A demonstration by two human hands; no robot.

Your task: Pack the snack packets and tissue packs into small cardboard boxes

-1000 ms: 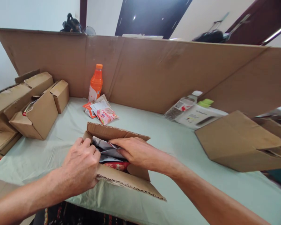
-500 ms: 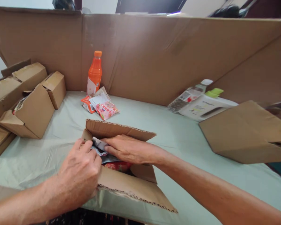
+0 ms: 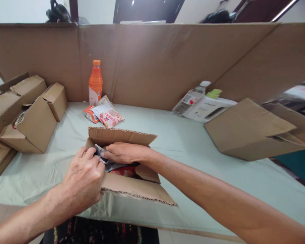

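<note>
An open cardboard box [image 3: 139, 189] stands near the front of the table, its long flaps spread to front and back. My left hand [image 3: 87, 173] is closed at the box's left end, its fingers curled over the edge. Inside the box, my right hand [image 3: 122, 152] presses against a grey-white packet [image 3: 99, 149], with the thumb and fingers around its edge; the fingertips are partly hidden. Below that hand, a red package [image 3: 123, 171] lies in the box.
Behind the box stand an orange drink bottle [image 3: 95, 83] and several snack packets [image 3: 109, 117]. At back right, a clear bottle [image 3: 189, 101] leans by a white jug [image 3: 208, 108]. Cardboard boxes [image 3: 38, 125] crowd the left; another box [image 3: 249, 132] sits right. A cardboard wall [image 3: 147, 64] borders the back.
My right hand has sunk slightly lower into the box with the packet. My left hand keeps its place on the box end. The camera view has shifted.
</note>
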